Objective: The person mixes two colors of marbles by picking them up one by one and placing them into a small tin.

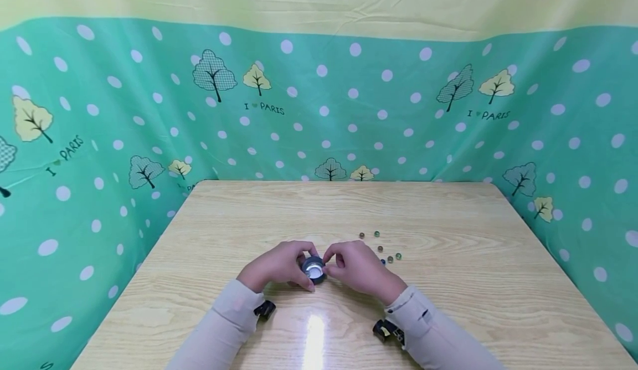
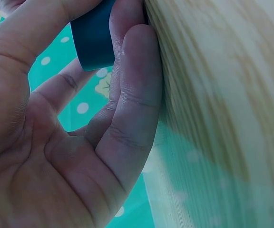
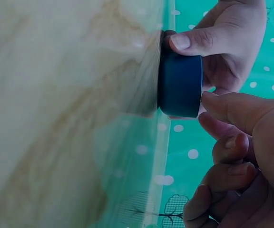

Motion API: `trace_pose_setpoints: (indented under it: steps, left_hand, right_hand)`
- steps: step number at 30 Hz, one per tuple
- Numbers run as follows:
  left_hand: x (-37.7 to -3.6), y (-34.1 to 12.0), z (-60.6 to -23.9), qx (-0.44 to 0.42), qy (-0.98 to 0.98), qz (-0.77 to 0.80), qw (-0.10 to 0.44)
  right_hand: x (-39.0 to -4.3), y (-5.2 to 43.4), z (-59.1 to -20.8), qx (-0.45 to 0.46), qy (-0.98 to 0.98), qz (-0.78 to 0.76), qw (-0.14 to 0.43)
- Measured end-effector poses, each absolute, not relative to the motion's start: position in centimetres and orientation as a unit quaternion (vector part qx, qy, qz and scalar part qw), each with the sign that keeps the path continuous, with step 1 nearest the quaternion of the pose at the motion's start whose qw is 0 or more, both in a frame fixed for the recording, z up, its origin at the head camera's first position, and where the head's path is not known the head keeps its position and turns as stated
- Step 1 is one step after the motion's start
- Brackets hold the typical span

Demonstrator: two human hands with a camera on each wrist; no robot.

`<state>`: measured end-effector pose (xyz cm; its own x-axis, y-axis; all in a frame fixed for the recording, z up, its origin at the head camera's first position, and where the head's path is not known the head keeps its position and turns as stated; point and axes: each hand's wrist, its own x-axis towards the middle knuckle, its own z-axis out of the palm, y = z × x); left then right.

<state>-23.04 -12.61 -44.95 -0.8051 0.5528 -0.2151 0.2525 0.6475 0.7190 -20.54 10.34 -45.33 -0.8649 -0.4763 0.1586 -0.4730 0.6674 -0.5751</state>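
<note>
A small round dark blue tin (image 1: 314, 270), its inside silvery, stands on the wooden table. My left hand (image 1: 286, 263) grips it from the left, thumb on the near side and fingers round the far side. In the right wrist view the tin (image 3: 181, 85) shows its smooth outer wall, with the left thumb across it. At the tin's right rim is my right hand (image 1: 360, 266), thumb and forefinger slightly apart and no object visible between them. Its other fingers curl loosely. Something small may lie inside the tin; glare blurs it.
To the right of the right hand lie several small glass marbles, among them a green marble (image 1: 398, 256), a brown marble (image 1: 380, 248) and a blue marble (image 1: 383, 261) close to the hand. A green dotted curtain (image 1: 319, 109) hangs behind and beside the table (image 1: 239, 209).
</note>
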Motion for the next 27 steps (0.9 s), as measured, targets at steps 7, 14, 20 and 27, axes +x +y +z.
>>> trace_pose_setpoints:
  steps: [7, 14, 20, 27]
  left_hand:
    - [-23.1, -12.7, -45.1, 0.233, 0.886, 0.344, 0.206]
    - [-23.2, -12.8, -45.1, 0.232, 0.887, 0.343, 0.205]
    - [-23.2, -12.8, -45.1, 0.232, 0.889, 0.339, 0.204]
    - [-23.1, -12.6, -45.0, 0.228, 0.890, 0.337, 0.207]
  right_hand:
    - [-20.7, 10.9, -44.4, -0.237, 0.918, -0.317, 0.010]
    - [-21.4, 11.9, -43.9, -0.213, 0.924, -0.319, 0.012]
    - [-21.9, 12.7, -43.7, -0.193, 0.926, -0.323, 0.016]
    - [-22.4, 13.5, -43.4, -0.167, 0.932, -0.323, 0.010]
